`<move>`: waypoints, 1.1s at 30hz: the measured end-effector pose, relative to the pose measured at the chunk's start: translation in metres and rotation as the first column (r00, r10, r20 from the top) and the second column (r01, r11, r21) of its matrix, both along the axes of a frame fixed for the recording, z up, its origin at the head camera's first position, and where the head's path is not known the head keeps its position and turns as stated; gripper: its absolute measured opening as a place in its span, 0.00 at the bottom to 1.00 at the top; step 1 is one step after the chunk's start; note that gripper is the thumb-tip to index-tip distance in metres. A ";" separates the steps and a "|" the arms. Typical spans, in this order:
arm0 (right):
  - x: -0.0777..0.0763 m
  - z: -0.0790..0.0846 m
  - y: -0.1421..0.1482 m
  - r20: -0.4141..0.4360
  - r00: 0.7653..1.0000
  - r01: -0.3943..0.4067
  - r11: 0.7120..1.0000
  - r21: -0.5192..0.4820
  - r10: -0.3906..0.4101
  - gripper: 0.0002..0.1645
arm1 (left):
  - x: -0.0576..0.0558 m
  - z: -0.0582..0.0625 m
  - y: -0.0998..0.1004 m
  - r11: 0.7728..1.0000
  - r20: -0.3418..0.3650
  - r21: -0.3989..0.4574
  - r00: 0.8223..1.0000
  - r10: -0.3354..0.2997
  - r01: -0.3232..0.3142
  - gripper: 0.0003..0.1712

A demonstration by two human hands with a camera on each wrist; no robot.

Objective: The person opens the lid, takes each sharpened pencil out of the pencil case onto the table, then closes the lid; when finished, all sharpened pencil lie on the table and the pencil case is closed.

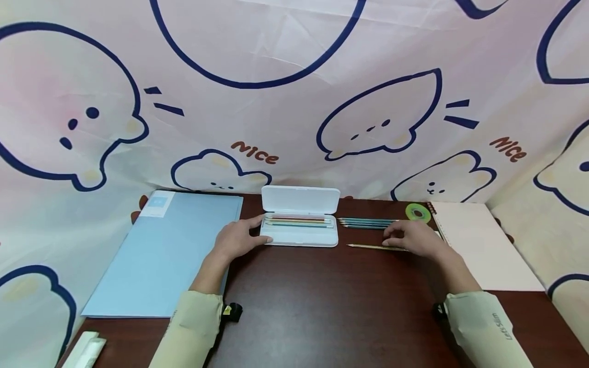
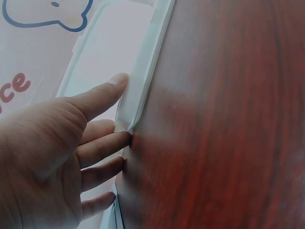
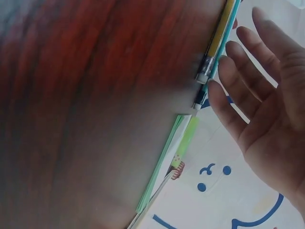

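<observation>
A white pencil case [image 1: 299,236] stands with its lid up near the back of the table, several pencils [image 1: 299,221] lying inside. At its left end, my left hand [image 1: 236,237] holds the case between thumb and fingers; the left wrist view shows the thumb on the case's rim [image 2: 138,95]. My right hand [image 1: 416,237] hovers by a yellow-and-dark pencil [image 1: 375,247], fingers loosely bent and apart from it in the right wrist view. Beyond that pencil, several teal pencils [image 1: 365,223] lie side by side, their right ends partly hidden by the hand.
A light blue folder [image 1: 170,255] covers the table's left side. On the right lies a spiral sketch pad [image 1: 488,245], with a green round tape roll [image 1: 417,212] beside it. White wrapped items [image 1: 85,350] sit at the near left. A printed cloth backs the table.
</observation>
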State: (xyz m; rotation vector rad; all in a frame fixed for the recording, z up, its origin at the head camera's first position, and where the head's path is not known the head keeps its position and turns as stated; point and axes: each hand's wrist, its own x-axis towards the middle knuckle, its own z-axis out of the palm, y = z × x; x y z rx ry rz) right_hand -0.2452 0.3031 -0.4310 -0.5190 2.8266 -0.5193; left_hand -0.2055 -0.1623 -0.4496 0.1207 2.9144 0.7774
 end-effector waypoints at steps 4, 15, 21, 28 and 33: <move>0.003 -0.002 -0.005 0.071 0.997 -0.037 0.999 0.023 0.035 0.10 | 0.000 0.001 0.000 1.000 0.003 -0.010 1.000 -0.003 0.003 0.45; -0.004 -0.002 -0.017 -0.140 0.984 -0.092 0.984 0.155 0.114 0.06 | -0.001 0.002 -0.001 1.000 0.006 -0.015 1.000 0.004 -0.004 0.46; -0.011 -0.004 -0.020 -0.205 0.976 -0.042 0.987 0.156 0.074 0.02 | 0.000 0.002 -0.001 1.000 0.002 -0.008 1.000 0.005 -0.005 0.46; -0.018 -0.007 -0.026 -0.236 0.970 -0.020 0.989 0.146 0.055 0.03 | 0.000 0.002 -0.003 1.000 0.002 -0.013 1.000 0.014 -0.014 0.46; -0.017 0.000 -0.014 -0.189 0.982 0.039 0.994 0.105 -0.019 0.02 | -0.001 0.002 -0.002 1.000 0.007 -0.011 1.000 0.003 -0.003 0.46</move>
